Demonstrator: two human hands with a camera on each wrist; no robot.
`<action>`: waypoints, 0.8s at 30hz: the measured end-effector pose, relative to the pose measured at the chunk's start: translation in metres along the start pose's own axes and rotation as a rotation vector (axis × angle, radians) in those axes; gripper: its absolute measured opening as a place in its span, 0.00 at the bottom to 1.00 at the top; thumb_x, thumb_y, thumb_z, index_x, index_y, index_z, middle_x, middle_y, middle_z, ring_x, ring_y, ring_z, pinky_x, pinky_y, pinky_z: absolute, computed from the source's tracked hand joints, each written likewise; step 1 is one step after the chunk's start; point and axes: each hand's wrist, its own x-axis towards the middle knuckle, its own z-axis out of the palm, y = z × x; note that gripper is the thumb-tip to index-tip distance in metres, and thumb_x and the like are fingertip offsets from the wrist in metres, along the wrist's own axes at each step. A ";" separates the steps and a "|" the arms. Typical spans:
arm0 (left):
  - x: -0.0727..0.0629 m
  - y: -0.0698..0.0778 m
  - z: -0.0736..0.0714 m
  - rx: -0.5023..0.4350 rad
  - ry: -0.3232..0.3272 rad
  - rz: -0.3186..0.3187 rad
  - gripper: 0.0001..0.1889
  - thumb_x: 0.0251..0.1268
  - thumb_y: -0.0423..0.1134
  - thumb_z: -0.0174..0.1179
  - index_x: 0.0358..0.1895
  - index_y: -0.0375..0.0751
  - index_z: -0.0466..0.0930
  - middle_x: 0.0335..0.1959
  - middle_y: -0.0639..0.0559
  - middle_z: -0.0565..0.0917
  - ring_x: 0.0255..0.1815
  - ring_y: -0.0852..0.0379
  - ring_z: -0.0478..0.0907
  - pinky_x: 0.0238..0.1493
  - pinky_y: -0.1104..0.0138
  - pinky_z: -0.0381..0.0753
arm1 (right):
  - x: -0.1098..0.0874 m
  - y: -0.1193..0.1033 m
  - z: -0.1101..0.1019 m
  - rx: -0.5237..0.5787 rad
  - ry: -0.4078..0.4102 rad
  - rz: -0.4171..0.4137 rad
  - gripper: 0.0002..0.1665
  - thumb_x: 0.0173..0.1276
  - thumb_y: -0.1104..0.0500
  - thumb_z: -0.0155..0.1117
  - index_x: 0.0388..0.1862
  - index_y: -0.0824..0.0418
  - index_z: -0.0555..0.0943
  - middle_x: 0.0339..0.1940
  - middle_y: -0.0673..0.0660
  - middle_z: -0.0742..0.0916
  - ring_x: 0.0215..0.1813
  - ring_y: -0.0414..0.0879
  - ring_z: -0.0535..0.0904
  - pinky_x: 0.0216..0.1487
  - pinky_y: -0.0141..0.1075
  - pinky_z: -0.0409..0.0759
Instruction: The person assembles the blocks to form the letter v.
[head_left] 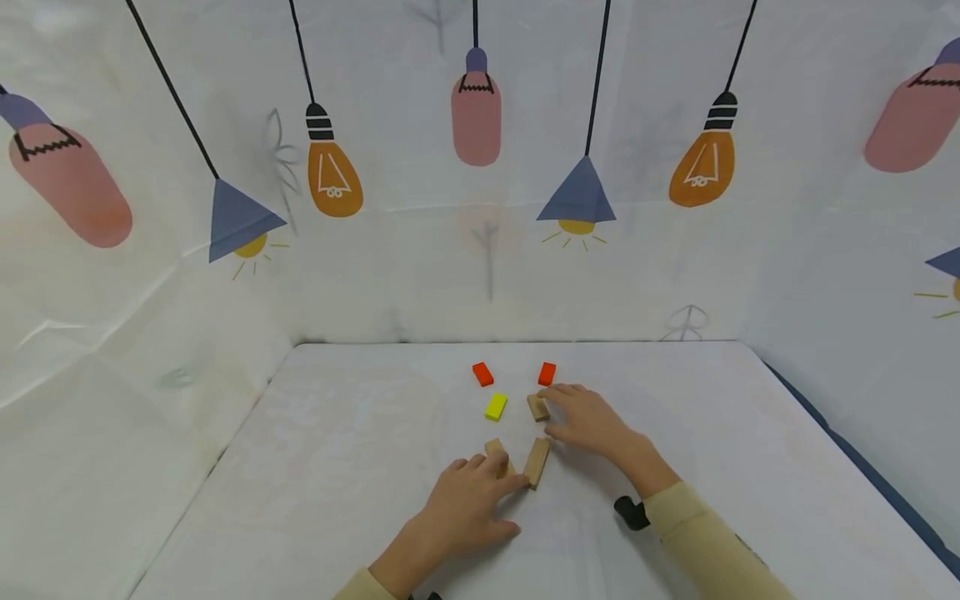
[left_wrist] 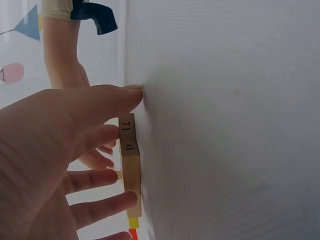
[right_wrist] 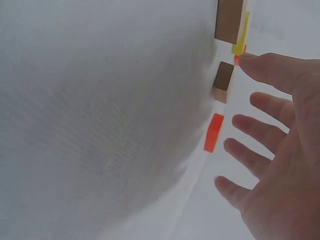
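Note:
Two long wooden blocks stand close together at the near end, the left block (head_left: 492,447) partly hidden by my left hand (head_left: 467,510). Its fingers are spread and touch these blocks, the index fingertip at the near end of the right block (head_left: 537,461). In the left wrist view, the wooden block ends (left_wrist: 128,132) bear the printed numbers 71 and 48. Farther up, my right hand (head_left: 592,423) is beside a shorter-looking wooden block (head_left: 537,408). Seen from the right wrist, its fingers (right_wrist: 260,131) are spread and hold nothing; whether they touch that block, I cannot tell.
A yellow block (head_left: 496,407) lies left of the shorter-looking wooden block. Two red blocks, one left (head_left: 483,374) and one right (head_left: 547,373), lie farther back on the white table (head_left: 360,433). Behind stands a white sheet (head_left: 420,275) printed with lamps.

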 end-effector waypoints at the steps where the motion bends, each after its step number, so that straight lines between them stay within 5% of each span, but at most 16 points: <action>1: 0.000 0.000 0.000 0.000 -0.004 -0.002 0.30 0.55 0.64 0.67 0.63 0.71 0.75 0.56 0.59 0.74 0.48 0.59 0.74 0.49 0.56 0.79 | 0.001 0.001 0.000 0.002 -0.006 0.000 0.33 0.64 0.51 0.68 0.68 0.56 0.74 0.69 0.58 0.78 0.71 0.60 0.71 0.70 0.59 0.67; 24: -0.001 0.005 0.003 0.000 -0.032 -0.040 0.37 0.51 0.71 0.64 0.68 0.72 0.70 0.63 0.54 0.71 0.52 0.55 0.73 0.45 0.57 0.77 | 0.018 0.005 0.009 0.019 -0.049 -0.030 0.22 0.62 0.60 0.66 0.56 0.55 0.79 0.56 0.52 0.84 0.66 0.55 0.75 0.68 0.55 0.70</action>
